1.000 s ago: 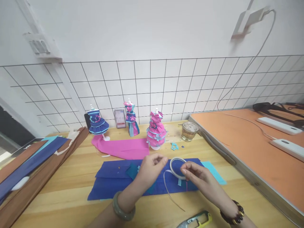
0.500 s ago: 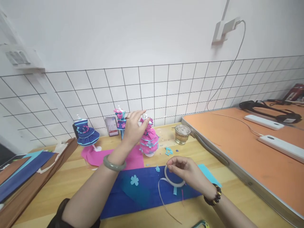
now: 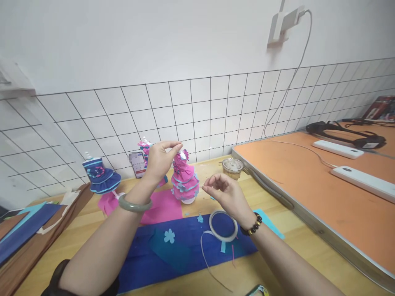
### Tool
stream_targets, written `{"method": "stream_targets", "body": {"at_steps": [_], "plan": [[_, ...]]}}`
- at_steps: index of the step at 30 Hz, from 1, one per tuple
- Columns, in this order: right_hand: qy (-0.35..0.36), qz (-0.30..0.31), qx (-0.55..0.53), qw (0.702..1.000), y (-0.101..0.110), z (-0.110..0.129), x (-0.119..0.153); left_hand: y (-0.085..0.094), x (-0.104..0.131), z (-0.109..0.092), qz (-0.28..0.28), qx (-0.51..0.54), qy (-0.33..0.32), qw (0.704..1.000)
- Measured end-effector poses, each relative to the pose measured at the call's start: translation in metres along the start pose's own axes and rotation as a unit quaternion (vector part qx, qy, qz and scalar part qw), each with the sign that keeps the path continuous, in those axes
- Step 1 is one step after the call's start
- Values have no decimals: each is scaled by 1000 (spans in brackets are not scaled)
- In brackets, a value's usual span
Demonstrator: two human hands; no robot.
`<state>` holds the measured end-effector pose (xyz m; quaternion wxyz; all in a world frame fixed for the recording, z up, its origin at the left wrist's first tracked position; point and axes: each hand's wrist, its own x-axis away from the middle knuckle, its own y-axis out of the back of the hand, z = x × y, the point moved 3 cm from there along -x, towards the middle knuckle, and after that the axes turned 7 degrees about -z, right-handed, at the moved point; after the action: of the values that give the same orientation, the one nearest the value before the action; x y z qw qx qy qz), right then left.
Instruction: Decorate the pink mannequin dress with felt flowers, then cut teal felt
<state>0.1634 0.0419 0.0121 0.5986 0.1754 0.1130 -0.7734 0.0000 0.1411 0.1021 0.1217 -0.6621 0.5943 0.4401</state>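
Note:
My left hand (image 3: pixel 161 158) is raised over the pink paper dress on its small mannequin (image 3: pixel 184 181). Its thumb and forefinger are pinched together just above the dress top, and I see nothing between them. My right hand (image 3: pixel 224 194) hovers to the right of that dress, fingertips pinched and pointing at it, also with nothing visible in them. Below the right wrist a white tape roll (image 3: pixel 223 225) lies on the dark blue paper sheet (image 3: pixel 182 255), with a loose strip trailing toward me. A light blue flower cutout (image 3: pixel 169 235) rests on the same sheet.
A blue dress mannequin (image 3: pixel 100 177) stands left, and a third dress (image 3: pixel 144 147) is partly behind my left hand, next to a phone (image 3: pixel 137 163). Pink paper (image 3: pixel 160 206), a glass jar (image 3: pixel 232 167), an orange table (image 3: pixel 308 181) with power strips (image 3: pixel 363 181) and scissors (image 3: pixel 258 291) are nearby.
My right hand let go of the tape roll and rose toward the pink dress. My left hand went from the blue sheet up to the dress top. The view shifted right.

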Motion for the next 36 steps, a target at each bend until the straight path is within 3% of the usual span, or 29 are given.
{"method": "stream_targets", "body": {"at_steps": [6,12,18,30,36], "plan": [[100,-76,-5,992,-2,26,-2,1,2,-30,12,58,-6,998],[166,-91,49,981,2,45,6,-5,11,-60,34,76,-27,996],[204,-121,117,964,5,51,8,-5,15,-78,31,57,-45,997],[192,-128,106,967,10,51,3,-5,17,-87,21,65,-31,997],[296,-109,182,931,8,53,8,-5,16,-83,13,80,-9,997]]}}
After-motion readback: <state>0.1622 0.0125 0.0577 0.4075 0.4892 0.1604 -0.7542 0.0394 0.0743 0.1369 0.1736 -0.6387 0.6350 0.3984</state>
